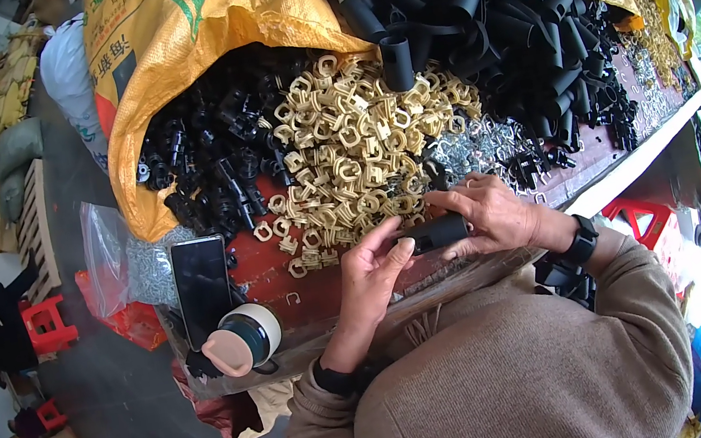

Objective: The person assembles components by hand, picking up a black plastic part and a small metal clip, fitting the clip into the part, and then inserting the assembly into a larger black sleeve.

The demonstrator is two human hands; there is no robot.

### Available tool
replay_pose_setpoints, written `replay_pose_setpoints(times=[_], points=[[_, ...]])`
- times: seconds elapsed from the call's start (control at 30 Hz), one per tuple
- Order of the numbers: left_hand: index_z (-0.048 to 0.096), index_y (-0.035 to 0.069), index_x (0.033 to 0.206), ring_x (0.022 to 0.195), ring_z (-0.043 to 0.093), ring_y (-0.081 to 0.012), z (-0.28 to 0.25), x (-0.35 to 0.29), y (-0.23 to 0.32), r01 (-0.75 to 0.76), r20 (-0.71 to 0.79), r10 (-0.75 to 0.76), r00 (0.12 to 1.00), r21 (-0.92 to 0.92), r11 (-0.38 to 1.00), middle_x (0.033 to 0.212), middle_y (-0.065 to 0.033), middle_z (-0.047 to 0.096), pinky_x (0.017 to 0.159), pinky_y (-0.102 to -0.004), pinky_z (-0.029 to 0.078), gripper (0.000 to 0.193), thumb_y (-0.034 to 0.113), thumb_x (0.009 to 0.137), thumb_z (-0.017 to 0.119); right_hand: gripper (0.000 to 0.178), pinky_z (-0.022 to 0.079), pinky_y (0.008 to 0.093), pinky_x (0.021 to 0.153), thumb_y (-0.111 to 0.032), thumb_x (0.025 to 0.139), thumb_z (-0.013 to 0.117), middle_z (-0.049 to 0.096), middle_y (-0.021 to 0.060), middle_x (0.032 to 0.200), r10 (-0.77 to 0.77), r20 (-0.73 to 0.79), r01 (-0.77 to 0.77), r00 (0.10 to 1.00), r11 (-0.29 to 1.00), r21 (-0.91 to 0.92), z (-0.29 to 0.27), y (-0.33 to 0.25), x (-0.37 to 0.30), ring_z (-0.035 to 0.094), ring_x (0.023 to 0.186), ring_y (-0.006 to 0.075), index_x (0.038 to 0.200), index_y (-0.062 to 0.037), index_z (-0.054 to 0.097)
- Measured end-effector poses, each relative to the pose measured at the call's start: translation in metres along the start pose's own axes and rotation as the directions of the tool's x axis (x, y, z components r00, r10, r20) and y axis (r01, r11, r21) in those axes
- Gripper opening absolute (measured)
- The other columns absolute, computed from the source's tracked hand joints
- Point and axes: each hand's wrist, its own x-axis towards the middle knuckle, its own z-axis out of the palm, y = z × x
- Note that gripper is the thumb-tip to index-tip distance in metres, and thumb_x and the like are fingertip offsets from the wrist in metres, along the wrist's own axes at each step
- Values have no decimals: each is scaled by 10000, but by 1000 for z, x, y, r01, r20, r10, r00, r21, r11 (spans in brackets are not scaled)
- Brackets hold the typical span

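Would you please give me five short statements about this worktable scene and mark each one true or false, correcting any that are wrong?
1. The left hand and the right hand are both on one black tube. True.
2. A cup with a tan top stands beside a dark-screened phone. True.
3. A heap of cream-coloured pieces lies beyond the hands. True.
4. The phone rests on top of the cream-coloured pieces. False: the phone lies to the left of the heap.
5. The cup stands to the right of the right hand. False: it is to the left of the left hand.
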Motion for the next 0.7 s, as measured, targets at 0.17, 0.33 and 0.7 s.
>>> replay_pose_setpoints(times=[0.17, 0.33, 0.7], points=[[361, -63, 1213, 757, 560, -93, -9, 0, 8, -71, 57, 66, 996, 88, 994, 933, -109, 562, 648, -195, 471, 569, 131, 761, 648, 809, 403, 391, 765, -557, 652, 615, 496, 152, 1022, -3, 110, 23, 994, 983, -182, -32, -10, 5, 517, 854, 292, 1200, -3, 398], [321, -60, 1231, 846, 546, -115, 0, 3, 6, -159, 186, 147, 971, 52, 986, 975, -103, 546, 705, -220, 467, 625, 100, 736, 667, 854, 375, 405, 834, -557, 628, 634, 424, 182, 1132, -330, -48, 333, 943, 922, 196, -19, -11, 20, 460, 1006, 313, 1205, 20, 382], [266, -41, 1258, 977, 504, -143, 9, 3, -3, -80, 227, 120, 966, -180, 980, 1095, -99, 492, 806, -278, 447, 702, 18, 692, 677, 725, 398, 404, 855, -407, 671, 669, 485, 197, 1098, -286, -39, 257, 957, 785, 564, 7, -9, 20, 492, 1002, 335, 1179, 38, 407]])
